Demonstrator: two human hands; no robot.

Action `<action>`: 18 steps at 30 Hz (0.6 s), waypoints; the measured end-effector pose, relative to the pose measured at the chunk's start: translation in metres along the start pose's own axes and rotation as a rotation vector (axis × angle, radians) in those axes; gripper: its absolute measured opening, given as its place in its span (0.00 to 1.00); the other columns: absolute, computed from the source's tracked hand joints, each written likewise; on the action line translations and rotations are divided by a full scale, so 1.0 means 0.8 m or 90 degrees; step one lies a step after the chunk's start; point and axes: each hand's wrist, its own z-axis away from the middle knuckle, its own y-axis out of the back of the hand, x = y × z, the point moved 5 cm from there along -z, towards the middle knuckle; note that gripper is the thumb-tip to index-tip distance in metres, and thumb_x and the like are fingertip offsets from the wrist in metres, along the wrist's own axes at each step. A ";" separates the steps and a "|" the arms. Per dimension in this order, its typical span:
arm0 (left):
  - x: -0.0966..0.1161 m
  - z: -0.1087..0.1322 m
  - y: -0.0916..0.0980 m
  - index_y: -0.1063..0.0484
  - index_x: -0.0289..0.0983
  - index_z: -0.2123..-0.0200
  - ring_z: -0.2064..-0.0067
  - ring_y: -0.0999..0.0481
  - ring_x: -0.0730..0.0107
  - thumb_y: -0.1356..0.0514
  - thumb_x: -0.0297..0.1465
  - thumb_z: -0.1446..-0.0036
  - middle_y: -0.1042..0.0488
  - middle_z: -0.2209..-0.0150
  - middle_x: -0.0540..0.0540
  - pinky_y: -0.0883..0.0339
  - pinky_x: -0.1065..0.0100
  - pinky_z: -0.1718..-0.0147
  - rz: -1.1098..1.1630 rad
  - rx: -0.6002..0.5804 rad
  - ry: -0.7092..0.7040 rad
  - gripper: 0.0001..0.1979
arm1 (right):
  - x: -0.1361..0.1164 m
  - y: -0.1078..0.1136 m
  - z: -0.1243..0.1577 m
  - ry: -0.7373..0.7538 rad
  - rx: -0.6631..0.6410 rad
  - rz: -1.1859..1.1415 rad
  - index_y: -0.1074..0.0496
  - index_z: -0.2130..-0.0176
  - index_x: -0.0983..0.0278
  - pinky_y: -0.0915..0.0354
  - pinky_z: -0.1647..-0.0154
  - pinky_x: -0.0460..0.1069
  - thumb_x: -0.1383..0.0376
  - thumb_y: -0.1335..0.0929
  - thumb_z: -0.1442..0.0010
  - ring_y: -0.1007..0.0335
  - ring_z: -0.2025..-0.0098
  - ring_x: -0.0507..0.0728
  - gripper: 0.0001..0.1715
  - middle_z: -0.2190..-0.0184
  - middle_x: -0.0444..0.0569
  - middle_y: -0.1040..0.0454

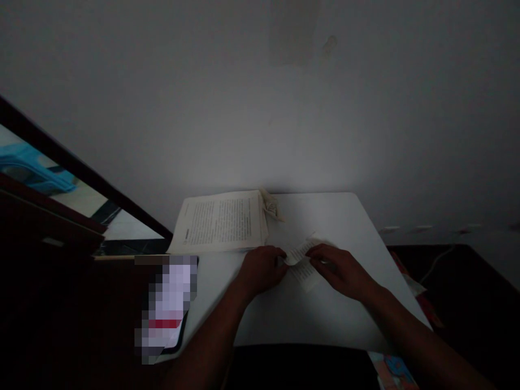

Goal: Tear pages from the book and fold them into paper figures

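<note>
Between my hands is a piece of printed paper [305, 273], partly folded and lifted off the white table [280, 319]. My left hand [266, 270] pinches its left side, fingers closed. My right hand [337, 268] grips the upper right side between thumb and fingers. Part of the paper is hidden behind the right fingers. Beyond my left hand lies a book [221, 222] with a page of printed text facing up. A crumpled bit of printed paper [271, 206] sits against the book's right edge.
A phone [173, 303] with a blurred-out screen lies at the table's left edge. The wall [260, 108] rises directly behind the table. A dark slanted frame [89, 168] stands at left. To the right, a cable [436, 262] hangs near a dark surface.
</note>
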 end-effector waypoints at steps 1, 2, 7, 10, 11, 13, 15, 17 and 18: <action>-0.001 0.000 -0.001 0.24 0.40 0.61 0.67 0.27 0.65 0.42 0.35 0.48 0.25 0.68 0.46 0.35 0.65 0.63 -0.011 0.004 -0.005 0.12 | 0.002 0.000 -0.001 -0.007 0.008 -0.008 0.30 0.59 0.61 0.33 0.58 0.52 0.63 0.39 0.38 0.29 0.60 0.57 0.11 0.61 0.51 0.25; -0.001 0.000 -0.003 0.24 0.40 0.61 0.65 0.27 0.65 0.43 0.35 0.47 0.25 0.67 0.45 0.36 0.65 0.62 -0.019 0.007 -0.009 0.12 | 0.003 0.001 -0.002 -0.015 0.017 -0.012 0.30 0.60 0.61 0.34 0.58 0.52 0.62 0.39 0.38 0.29 0.61 0.57 0.11 0.62 0.51 0.25; -0.003 -0.003 -0.008 0.24 0.40 0.63 0.63 0.27 0.65 0.46 0.38 0.42 0.27 0.65 0.45 0.36 0.67 0.62 -0.042 0.009 -0.014 0.13 | 0.017 0.003 -0.005 -0.091 0.057 0.022 0.30 0.63 0.62 0.35 0.65 0.50 0.61 0.39 0.38 0.31 0.67 0.56 0.11 0.67 0.50 0.27; -0.001 -0.003 -0.009 0.25 0.39 0.64 0.63 0.26 0.65 0.46 0.37 0.42 0.27 0.65 0.45 0.36 0.67 0.64 -0.058 0.015 -0.006 0.12 | 0.024 0.002 -0.006 -0.129 0.052 0.078 0.31 0.67 0.63 0.37 0.67 0.50 0.60 0.40 0.38 0.33 0.70 0.55 0.12 0.71 0.49 0.29; -0.001 -0.003 -0.009 0.25 0.39 0.64 0.63 0.26 0.65 0.47 0.37 0.42 0.27 0.65 0.45 0.36 0.67 0.64 -0.065 0.017 -0.001 0.12 | 0.025 0.001 -0.007 -0.140 0.048 0.098 0.31 0.68 0.63 0.38 0.67 0.50 0.61 0.40 0.38 0.34 0.71 0.55 0.12 0.71 0.48 0.29; 0.000 -0.004 -0.009 0.25 0.39 0.64 0.63 0.26 0.64 0.47 0.37 0.41 0.27 0.65 0.45 0.36 0.66 0.65 -0.082 0.018 0.008 0.13 | 0.028 0.001 -0.008 -0.164 0.040 0.136 0.31 0.68 0.63 0.38 0.67 0.50 0.62 0.40 0.39 0.33 0.70 0.55 0.12 0.71 0.49 0.29; 0.002 -0.004 -0.010 0.26 0.38 0.64 0.63 0.26 0.63 0.48 0.37 0.41 0.26 0.65 0.45 0.35 0.65 0.65 -0.099 0.019 0.015 0.13 | 0.031 0.000 -0.010 -0.187 0.028 0.169 0.31 0.68 0.64 0.38 0.67 0.50 0.62 0.40 0.40 0.32 0.70 0.56 0.12 0.71 0.49 0.28; 0.003 -0.006 -0.011 0.26 0.38 0.64 0.62 0.26 0.62 0.48 0.37 0.41 0.26 0.64 0.44 0.35 0.65 0.65 -0.114 0.020 0.023 0.12 | 0.032 -0.002 -0.011 -0.202 0.013 0.192 0.30 0.68 0.64 0.39 0.66 0.50 0.63 0.40 0.40 0.31 0.70 0.56 0.12 0.71 0.50 0.27; 0.004 -0.006 -0.011 0.26 0.38 0.64 0.62 0.26 0.62 0.47 0.37 0.42 0.26 0.64 0.44 0.35 0.65 0.65 -0.120 0.021 0.029 0.12 | 0.033 -0.003 -0.012 -0.208 0.005 0.200 0.30 0.68 0.64 0.39 0.66 0.50 0.63 0.40 0.40 0.31 0.69 0.56 0.12 0.71 0.50 0.27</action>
